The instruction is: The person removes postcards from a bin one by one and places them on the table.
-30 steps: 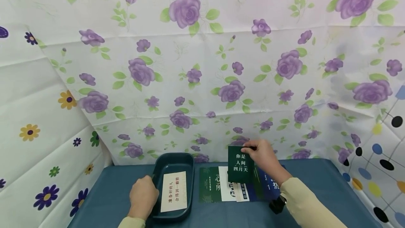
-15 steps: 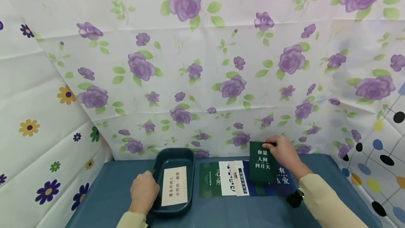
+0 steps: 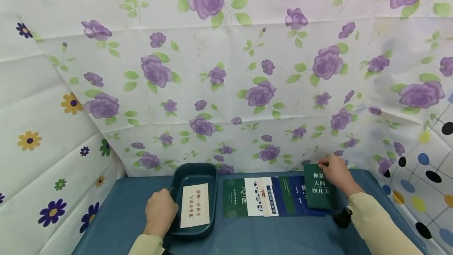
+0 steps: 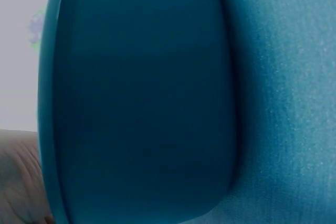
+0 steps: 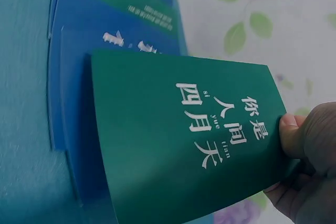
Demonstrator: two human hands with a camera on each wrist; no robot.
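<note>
My right hand (image 3: pixel 337 174) pinches the top edge of a dark green card (image 3: pixel 320 188) with white Chinese lettering. In the right wrist view this green card (image 5: pixel 152 129) partly covers a blue card (image 5: pixel 79 156) at the row's right end; whether the two touch, I cannot tell. The left hand (image 3: pixel 159 213) grips the left rim of a dark teal tray (image 3: pixel 214 192). In that tray lies a cream card (image 3: pixel 194 206) with reddish-brown lettering. The left wrist view is mostly filled by the tray's outer side (image 4: pixel 147 103), the hand (image 4: pixel 21 182) showing at its edge.
Right of the tray runs an overlapping row of cards: a green card (image 3: pixel 233 198), a white card (image 3: pixel 252 196), and several more in cream and blue. Blue cloth (image 3: pixel 265 235) covers the table. A flowered curtain (image 3: pixel 226 89) stands behind, with patterned cloth on both sides.
My right hand has carried the green card rightward along the row to its right end and slightly lower. The left hand and the tray stay in place; the head view tilts down a little.
</note>
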